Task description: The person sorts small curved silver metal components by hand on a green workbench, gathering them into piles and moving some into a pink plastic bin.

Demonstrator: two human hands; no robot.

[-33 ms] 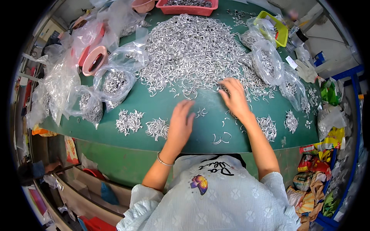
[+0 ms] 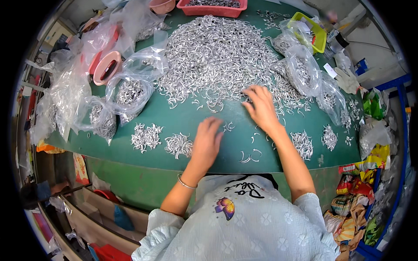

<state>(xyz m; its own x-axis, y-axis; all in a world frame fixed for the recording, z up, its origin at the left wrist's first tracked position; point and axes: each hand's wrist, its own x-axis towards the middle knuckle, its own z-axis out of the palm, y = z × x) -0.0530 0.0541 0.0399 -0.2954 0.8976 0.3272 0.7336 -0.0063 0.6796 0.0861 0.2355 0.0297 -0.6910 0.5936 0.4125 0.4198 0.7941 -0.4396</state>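
Note:
A large heap of small curved silver metal pieces (image 2: 213, 56) covers the middle of the green table (image 2: 235, 143). My right hand (image 2: 262, 108) is at the heap's near edge, fingers bent over the pieces and thumb apart; I see nothing held in it. Nearer to me, my left hand (image 2: 207, 141) hovers over the table, its fingertips slightly blurred and its thumb apart, with no piece visible in it. A few loose pieces (image 2: 228, 126) lie just right of its fingers. Small separate piles flank the hands: one (image 2: 178, 145) beside my left hand, another (image 2: 301, 145) by my right forearm.
Clear plastic bags of metal pieces (image 2: 129, 93) stand at the left, and more bags (image 2: 300, 71) at the right. A red tray (image 2: 213, 10) and a yellow-green basket (image 2: 320, 37) sit at the back. A pink bowl (image 2: 107, 68) holds a dark object. The table's front edge curves before me.
My left hand has shifted slightly right and toward me. My right hand has moved a little left along the heap's edge.

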